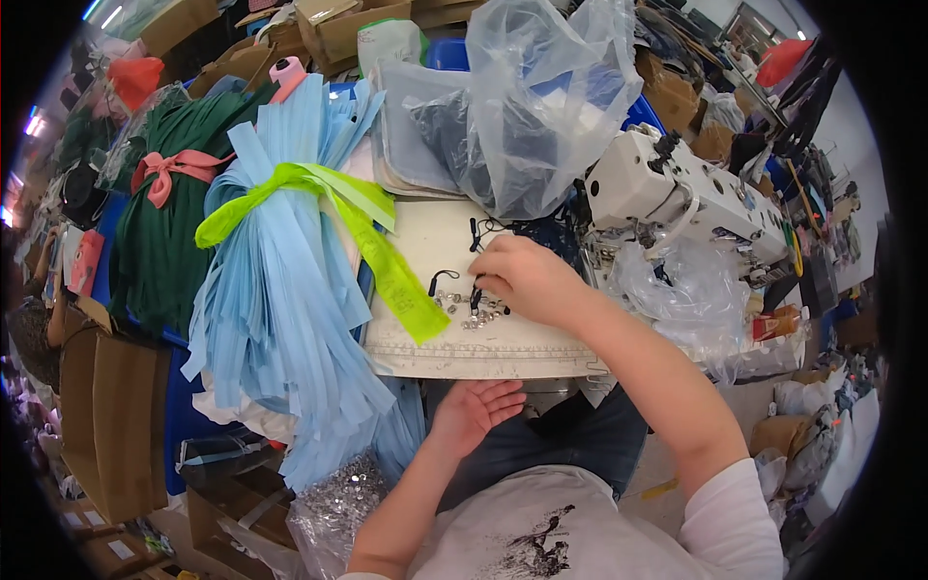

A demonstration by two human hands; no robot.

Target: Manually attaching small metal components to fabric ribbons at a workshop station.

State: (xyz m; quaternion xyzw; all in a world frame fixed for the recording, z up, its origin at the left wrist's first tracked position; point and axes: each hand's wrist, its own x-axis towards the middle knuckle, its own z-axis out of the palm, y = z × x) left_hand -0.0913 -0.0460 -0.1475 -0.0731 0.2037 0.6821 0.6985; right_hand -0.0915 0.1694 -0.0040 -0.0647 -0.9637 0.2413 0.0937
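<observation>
My right hand [530, 280] is over the pale table [416, 362], its thumb and fingertips pinched on a small black cord pull [477, 296]. Just below the fingertips lies a scatter of small shiny metal pieces [476, 323]. Another black cord pull [441, 277] rests to the left of the hand, and one more [475, 234] lies above it. My left hand [478, 414] is held low at the table's front edge, palm up, fingers stretched out and nothing in it.
Light blue fabric strips [275, 261], tied with a neon yellow band [382, 256], hang over the table's left side beside dark green strips [159, 242]. A clear plastic bag [541, 106] stands behind. At right is a white sewing machine [677, 188]. A bag of shiny metal pieces [338, 503] sits lower left.
</observation>
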